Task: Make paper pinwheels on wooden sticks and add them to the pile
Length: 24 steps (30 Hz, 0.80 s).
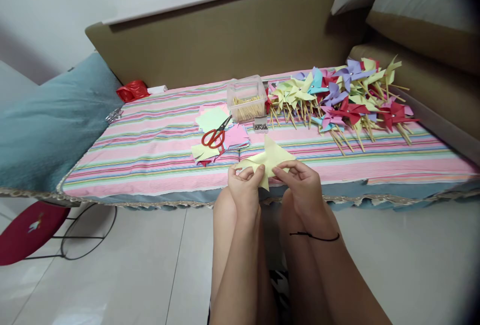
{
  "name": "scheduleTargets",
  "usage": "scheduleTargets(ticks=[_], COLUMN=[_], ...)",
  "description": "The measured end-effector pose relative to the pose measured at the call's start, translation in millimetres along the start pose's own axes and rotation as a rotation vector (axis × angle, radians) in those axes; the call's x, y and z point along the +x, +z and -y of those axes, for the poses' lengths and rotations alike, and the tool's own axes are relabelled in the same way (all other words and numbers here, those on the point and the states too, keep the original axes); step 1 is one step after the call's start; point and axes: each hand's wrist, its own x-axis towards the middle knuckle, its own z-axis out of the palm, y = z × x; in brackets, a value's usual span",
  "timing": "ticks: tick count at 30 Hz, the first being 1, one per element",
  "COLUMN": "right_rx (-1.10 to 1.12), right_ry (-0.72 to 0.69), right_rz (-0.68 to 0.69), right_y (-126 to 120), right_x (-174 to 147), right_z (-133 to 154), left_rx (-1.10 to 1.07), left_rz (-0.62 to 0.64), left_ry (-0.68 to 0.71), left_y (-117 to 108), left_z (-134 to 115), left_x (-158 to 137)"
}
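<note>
A pale yellow paper pinwheel (273, 159) is held up over the front edge of the striped cloth, its blades partly folded in. My left hand (245, 182) pinches its left side between thumb and fingers. On the right side, my right hand (299, 180) grips a blade edge with thumb and forefinger. Just beyond lie red-handled scissors (214, 138) on cut paper sheets (237, 136) in pink, green and yellow. Beside them sits a small open box of metal fasteners (260, 124). Behind it stands a clear plastic tub (246, 96) with thin wooden sticks.
Many finished pinwheels on sticks (337, 97) are heaped on the right of the striped cloth (161, 135). A red plastic bag (132, 91) lies at the back left. Cushions (423, 5) rise at the far right, and a red stool (33, 230) stands at lower left.
</note>
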Motion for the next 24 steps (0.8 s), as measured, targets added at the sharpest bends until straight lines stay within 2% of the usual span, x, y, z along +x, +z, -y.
scheduleTargets(ticks=[3, 15, 24], right_rx=[0.031, -0.025, -0.090], right_ry=[-0.014, -0.120, -0.115], right_rz=[-0.041, -0.052, -0.117], right_y=[3.0, 6.3, 4.4], right_x=[-1.8, -1.0, 0.5], right_z=[0.6, -3.5, -6.0], left_rx=[0.006, 0.044, 0.070], left_rz=[0.004, 0.035, 0.065], left_ry=[0.002, 0.011, 0.002], left_y=[1.2, -0.3, -1.9], left_z=[-0.4, -0.3, -1.1], left_x=[-1.3, -1.2, -2.2])
